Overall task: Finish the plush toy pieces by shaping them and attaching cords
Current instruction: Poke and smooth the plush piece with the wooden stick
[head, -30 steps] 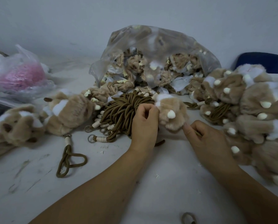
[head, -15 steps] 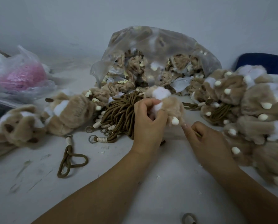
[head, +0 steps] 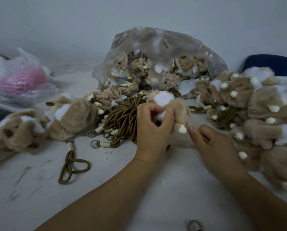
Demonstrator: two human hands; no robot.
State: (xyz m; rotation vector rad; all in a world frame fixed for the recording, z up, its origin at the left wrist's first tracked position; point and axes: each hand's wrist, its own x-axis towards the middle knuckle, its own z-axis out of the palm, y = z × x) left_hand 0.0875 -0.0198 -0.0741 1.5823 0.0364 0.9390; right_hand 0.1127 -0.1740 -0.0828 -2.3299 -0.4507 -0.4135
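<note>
The toy (head: pixel 179 112) is pinched in the left hand (head: pixel 153 127), just beyond the right hand (head: pixel 217 144). The right hand's fingers curl, but I cannot tell whether they hold a cord. A firm pinch should steady the shaping. Cords (head: pixel 122 114) lie just left of the hands.

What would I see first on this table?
The big clear plastic bag stuffed with tan plush pieces, at the back, and the heap of tan and white plush toys on the right. In the middle, the left hand pinches one tan and white plush toy beside a bundle of brown cords.
</note>
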